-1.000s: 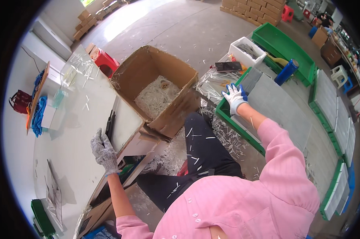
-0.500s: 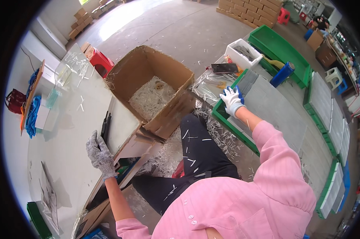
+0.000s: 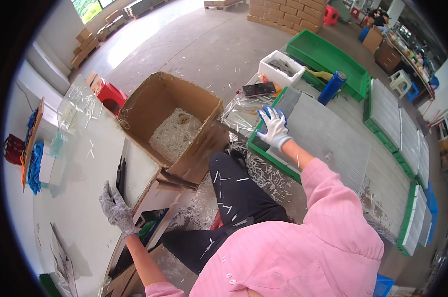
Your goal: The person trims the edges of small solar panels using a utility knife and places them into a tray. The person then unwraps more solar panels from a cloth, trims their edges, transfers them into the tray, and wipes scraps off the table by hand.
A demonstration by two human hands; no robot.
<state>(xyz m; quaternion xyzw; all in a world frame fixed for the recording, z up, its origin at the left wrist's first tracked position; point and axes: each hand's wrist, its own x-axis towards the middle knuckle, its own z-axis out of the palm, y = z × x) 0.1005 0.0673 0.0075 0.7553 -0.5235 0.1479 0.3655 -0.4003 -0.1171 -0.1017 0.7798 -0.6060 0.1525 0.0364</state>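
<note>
My left hand (image 3: pixel 116 210), in a grey knit glove, is over the near edge of the white table (image 3: pixel 70 198). Its fingers are stretched out and it holds nothing. Just beyond its fingertips lies a slim black tool (image 3: pixel 120 174). My right hand (image 3: pixel 274 127) wears a white glove with blue fingertips. It reaches over the near left corner of a green tray (image 3: pixel 257 145), fingers spread, nothing gripped. Flat greyish strips (image 3: pixel 328 138) lie packed side by side in that tray. Whether the right palm touches them is hard to tell.
Between the tables stands an open cardboard box (image 3: pixel 140 106) holding clear shards. A white foam box (image 3: pixel 296 76), a phone (image 3: pixel 259 89), a blue cylinder (image 3: pixel 332 88) and an empty green tray (image 3: pixel 328 59) stand beyond the right hand. Scraps (image 3: pixel 268 171) litter the floor.
The whole view has shifted slightly, so most things sit further left. The right hand's fingers are spread more widely over the tray corner. The left hand stays near the table edge.
</note>
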